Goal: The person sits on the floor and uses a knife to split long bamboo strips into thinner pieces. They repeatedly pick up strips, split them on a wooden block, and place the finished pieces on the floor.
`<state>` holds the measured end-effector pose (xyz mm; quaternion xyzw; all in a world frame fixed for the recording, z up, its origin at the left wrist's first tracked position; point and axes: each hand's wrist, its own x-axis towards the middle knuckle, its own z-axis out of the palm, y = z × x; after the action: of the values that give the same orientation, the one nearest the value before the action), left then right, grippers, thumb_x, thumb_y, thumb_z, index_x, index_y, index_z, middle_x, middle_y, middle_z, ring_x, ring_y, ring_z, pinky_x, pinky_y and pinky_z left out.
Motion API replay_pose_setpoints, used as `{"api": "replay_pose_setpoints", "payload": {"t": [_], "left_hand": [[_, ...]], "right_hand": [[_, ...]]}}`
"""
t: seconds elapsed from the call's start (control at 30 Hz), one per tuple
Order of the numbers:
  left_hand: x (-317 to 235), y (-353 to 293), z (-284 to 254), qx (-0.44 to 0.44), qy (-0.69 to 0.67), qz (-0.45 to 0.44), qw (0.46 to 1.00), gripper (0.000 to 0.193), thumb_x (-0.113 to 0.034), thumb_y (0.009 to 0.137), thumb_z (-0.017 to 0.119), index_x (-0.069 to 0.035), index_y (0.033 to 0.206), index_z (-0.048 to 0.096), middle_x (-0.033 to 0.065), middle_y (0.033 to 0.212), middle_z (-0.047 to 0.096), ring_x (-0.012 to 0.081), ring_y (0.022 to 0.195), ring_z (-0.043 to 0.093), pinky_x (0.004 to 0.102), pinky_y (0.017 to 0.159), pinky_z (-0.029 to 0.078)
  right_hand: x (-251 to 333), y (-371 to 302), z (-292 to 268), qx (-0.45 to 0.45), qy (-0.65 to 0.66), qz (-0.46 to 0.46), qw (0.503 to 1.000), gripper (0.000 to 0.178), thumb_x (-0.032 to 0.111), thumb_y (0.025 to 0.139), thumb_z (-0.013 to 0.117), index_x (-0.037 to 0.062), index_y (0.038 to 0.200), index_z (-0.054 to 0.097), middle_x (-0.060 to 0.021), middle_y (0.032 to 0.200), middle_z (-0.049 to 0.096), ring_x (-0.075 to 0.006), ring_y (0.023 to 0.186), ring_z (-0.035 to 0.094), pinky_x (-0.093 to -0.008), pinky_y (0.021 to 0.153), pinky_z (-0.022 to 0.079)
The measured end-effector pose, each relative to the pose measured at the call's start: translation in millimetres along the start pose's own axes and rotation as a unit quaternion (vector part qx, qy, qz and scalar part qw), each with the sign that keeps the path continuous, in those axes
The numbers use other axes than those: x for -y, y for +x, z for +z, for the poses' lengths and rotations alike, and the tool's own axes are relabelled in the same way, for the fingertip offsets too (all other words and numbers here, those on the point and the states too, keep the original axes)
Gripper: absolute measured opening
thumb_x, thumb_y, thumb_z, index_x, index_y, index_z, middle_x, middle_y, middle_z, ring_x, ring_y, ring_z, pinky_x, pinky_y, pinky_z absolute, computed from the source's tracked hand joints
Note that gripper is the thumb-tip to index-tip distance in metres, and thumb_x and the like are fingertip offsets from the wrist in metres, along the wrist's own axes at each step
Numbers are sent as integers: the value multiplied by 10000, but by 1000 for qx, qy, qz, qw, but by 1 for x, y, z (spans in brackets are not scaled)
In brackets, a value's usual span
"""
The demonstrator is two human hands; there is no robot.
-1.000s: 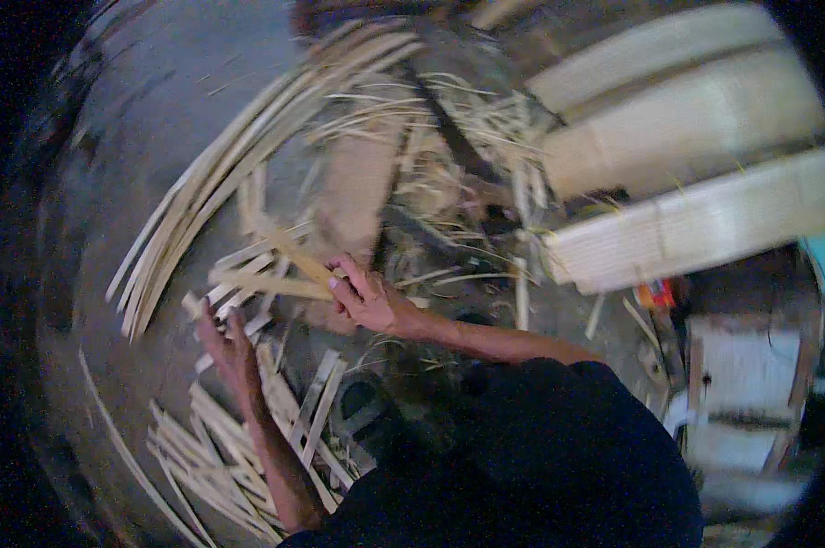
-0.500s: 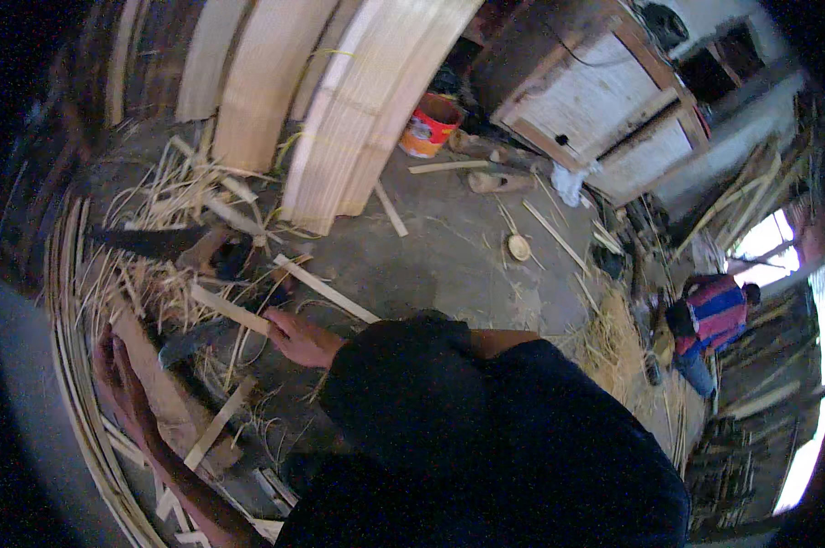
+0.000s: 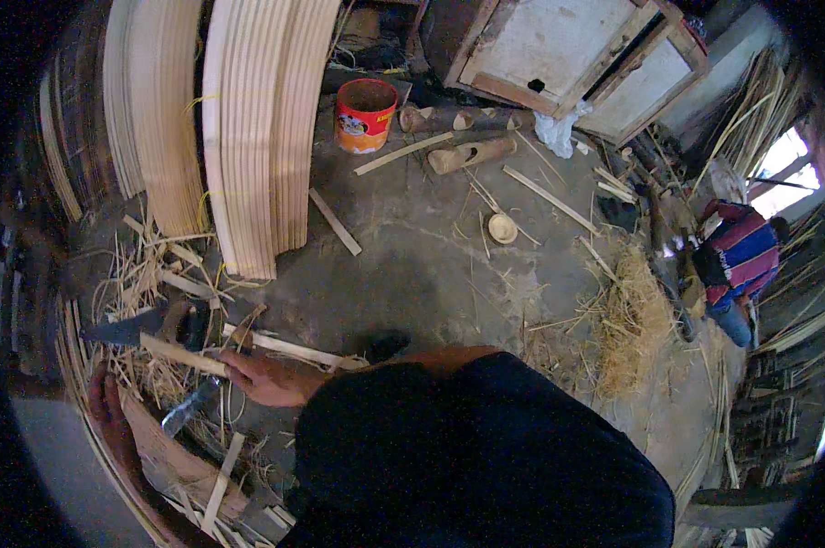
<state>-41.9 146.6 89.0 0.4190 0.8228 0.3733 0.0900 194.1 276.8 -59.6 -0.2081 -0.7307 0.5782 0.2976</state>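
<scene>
My right hand [image 3: 268,378] is closed round the end of a flat, pale wooden strip [image 3: 182,354], which points to the left. Just below the strip, a shiny metal blade [image 3: 190,408] lies across the gap beside a brown wooden board [image 3: 161,440]. Whether my right hand also touches the blade is hidden. My left hand [image 3: 111,418] rests at the board's left edge, fingers stretched out, beside a bundle of long thin strips [image 3: 76,365]. Beyond the held strip lies a handsaw [image 3: 125,327] with a dark handle, among curly shavings [image 3: 161,379].
Tall bundles of pale slats [image 3: 248,137] stand at the back left. A red and orange bucket [image 3: 365,117], cut bamboo pieces [image 3: 472,155] and a small round bowl [image 3: 502,228] are on the floor. At the right, a person in a striped shirt [image 3: 741,251] bends near a straw heap [image 3: 645,320].
The view has shifted, so the slats and bucket appear farther left. My right hand and the strip have moved left and nearer, closer to my left hand. The strip remains held.
</scene>
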Motion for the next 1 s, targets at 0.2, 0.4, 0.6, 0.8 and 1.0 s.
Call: {"api": "replay_pose_setpoints", "payload": {"t": [0.2,0.4,0.6,0.8,1.0], "left_hand": [[-81,41,48,138,91,49,985,321,-185,934,510,16,1181,557,121,1146,594,219,1035,557,326,910,425],[-191,89,121,291,115,238,919,252,-127,895,560,-16,1120,587,108,1019,614,192,900,584,304,809,464],[-295,97,312,471,33,298,830,280,-182,880,578,-49,1126,591,115,1066,593,239,927,582,319,809,475],[-439,-6,527,571,-5,375,731,327,-205,862,575,-29,1137,571,160,1058,591,347,1000,557,417,846,449],[-484,-108,749,386,-155,531,739,349,-209,875,539,17,1142,536,213,1052,537,391,950,541,446,840,441]], "right_hand": [[18,2,-99,-19,8,10,1000,274,137,938,467,32,1190,469,-219,1019,512,-343,834,566,-413,720,453],[15,-63,-268,-401,-136,23,906,220,149,921,516,-7,1070,561,-135,869,564,-256,823,544,-333,743,442],[-70,-206,-452,-620,-103,187,755,302,215,923,555,17,1150,571,-20,942,595,-94,793,524,-246,651,454],[-108,-304,-595,-703,-36,200,681,321,193,918,540,22,1189,533,-81,982,591,-158,758,570,-287,565,513],[-147,-321,-743,-734,-22,181,654,347,154,889,542,21,1206,494,-92,1011,570,-191,830,582,-332,635,534]]}}
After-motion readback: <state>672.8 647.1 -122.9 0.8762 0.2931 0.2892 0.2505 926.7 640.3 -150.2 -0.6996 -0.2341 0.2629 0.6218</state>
